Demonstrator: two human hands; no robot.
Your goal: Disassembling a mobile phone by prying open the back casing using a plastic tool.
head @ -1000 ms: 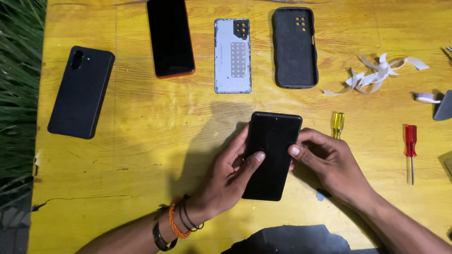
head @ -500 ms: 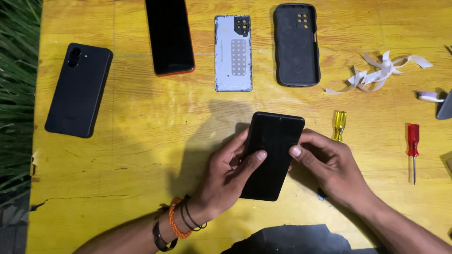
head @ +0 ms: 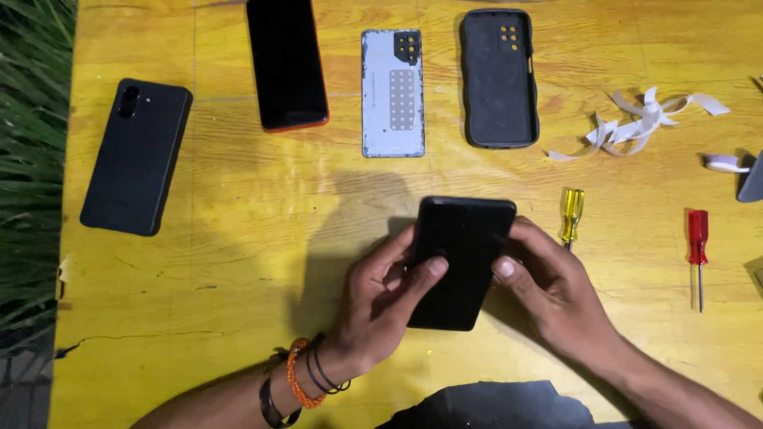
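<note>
both hands hold the black phone (head: 461,258) just left of the yellow screwdriver (head: 571,214). since a second ago it has barely shifted. the left hand (head: 381,302) curls round its left edge, thumb on the glass; the right hand (head: 556,286) grips the right edge. the grip looks settled. the black case (head: 498,79) lies above the screwdriver.

A yellow wooden table (head: 238,262) — cracked, brightly lit — with green grass (head: 32,159) along its left edge.
</note>
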